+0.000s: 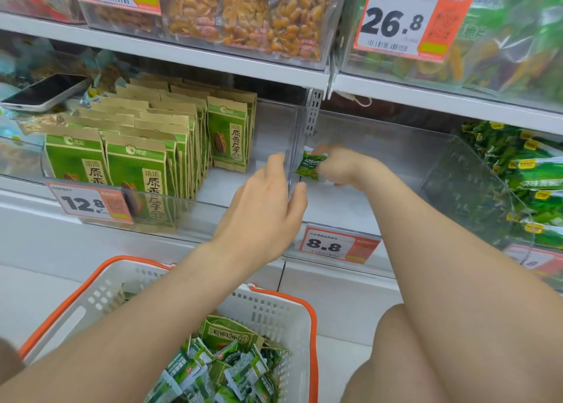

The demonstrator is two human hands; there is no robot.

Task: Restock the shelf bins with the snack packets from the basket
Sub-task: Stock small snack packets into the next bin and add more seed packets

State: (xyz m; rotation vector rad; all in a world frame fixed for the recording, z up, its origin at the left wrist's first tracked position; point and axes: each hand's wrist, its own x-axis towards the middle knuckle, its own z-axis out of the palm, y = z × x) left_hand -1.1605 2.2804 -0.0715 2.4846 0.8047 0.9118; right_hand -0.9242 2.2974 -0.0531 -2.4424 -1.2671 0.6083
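By the clear bin's divider, your right hand pinches a green snack packet (your left hand clasps the divider, fingers curled).

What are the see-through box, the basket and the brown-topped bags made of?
The clear bin looks like hard glossy plastic: see-through, with shiny reflections. The basket seems moulded matte plastic, white with slots and an orange rim. The seed bags look like matte brown paper with printed green fronts, though I can't tell the lining.
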